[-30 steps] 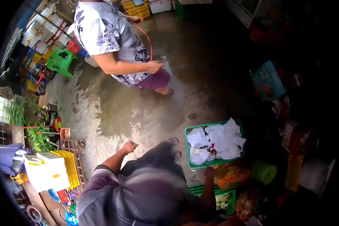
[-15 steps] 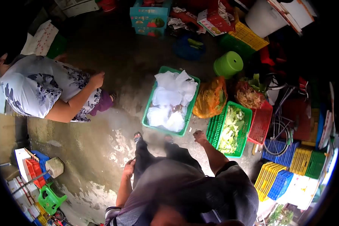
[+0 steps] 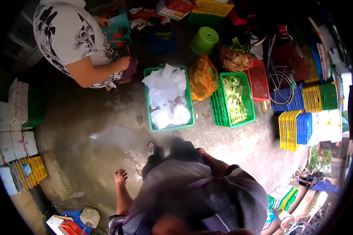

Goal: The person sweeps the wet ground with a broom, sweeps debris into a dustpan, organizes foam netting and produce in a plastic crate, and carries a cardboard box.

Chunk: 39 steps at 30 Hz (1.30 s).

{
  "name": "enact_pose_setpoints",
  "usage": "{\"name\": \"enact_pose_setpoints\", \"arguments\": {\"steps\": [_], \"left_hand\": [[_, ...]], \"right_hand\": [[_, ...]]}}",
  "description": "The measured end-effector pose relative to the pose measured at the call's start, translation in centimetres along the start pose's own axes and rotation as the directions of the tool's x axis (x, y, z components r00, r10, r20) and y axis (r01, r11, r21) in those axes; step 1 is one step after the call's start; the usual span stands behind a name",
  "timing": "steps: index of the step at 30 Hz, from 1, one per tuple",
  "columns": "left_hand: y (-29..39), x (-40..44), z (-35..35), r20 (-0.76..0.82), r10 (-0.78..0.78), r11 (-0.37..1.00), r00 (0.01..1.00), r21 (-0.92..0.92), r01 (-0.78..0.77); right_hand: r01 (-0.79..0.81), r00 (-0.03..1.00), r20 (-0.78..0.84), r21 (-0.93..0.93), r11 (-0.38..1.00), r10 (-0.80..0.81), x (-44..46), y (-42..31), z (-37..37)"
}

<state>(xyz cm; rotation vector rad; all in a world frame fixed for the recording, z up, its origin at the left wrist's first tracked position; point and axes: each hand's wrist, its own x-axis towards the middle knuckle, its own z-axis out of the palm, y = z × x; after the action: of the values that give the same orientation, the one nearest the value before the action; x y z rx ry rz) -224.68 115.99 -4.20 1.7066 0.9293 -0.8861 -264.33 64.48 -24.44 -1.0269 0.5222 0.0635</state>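
Note:
My left hand (image 3: pixel 121 176) hangs over the wet floor, left of my legs, its fingers loosely apart and nothing in it. My right hand (image 3: pixel 201 152) is down beside my right thigh; its fingers are too small and partly hidden to make out. Beyond my feet lies a green crate (image 3: pixel 151 122) filled with white mesh-like bags or wrapping (image 3: pixel 165 84). To its right is an orange plastic bag (image 3: pixel 203 80), stuffed full. Beside that, a green basket (image 3: pixel 217 111) holds pale green leaves (image 3: pixel 234 98). Neither hand touches these things.
A co-worker in a patterned shirt (image 3: pixel 72 39) bends at the upper left. A green bucket (image 3: pixel 204 40), a red basket (image 3: pixel 259 84) and a bicycle (image 3: pixel 280 78) stand at the right, with yellow crates (image 3: pixel 289 131) nearer. White boxes (image 3: pixel 23 145) line the left side.
My view has turned and moved, so the crates sit further up and left. My left hand has swung outward from my leg; my right hand has drawn back to my thigh. The co-worker has moved farther off.

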Motion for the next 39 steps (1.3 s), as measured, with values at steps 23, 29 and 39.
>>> {"name": "enact_pose_setpoints", "arguments": {"steps": [23, 29, 39], "left_hand": [[10.8, -2.6, 10.1, 0.168, 0.141, 0.947, 0.976, 0.264, -0.182], [12.7, -5.2, 14.0, 0.182, 0.215, 0.908, 0.96, 0.324, -0.265], [10.9, -5.0, 14.0, 0.154, 0.189, 0.936, 0.97, 0.271, -0.225]], "right_hand": [[-0.596, 0.795, -0.459, -0.471, 0.651, 0.396, 2.0, -14.5, -0.1], [-0.524, 0.387, -0.916, -0.315, 0.791, -0.108, 2.5, -26.6, -13.6], [-0.479, 0.494, -0.869, -0.254, 0.84, 0.019, 4.5, -28.4, -16.1]]}}
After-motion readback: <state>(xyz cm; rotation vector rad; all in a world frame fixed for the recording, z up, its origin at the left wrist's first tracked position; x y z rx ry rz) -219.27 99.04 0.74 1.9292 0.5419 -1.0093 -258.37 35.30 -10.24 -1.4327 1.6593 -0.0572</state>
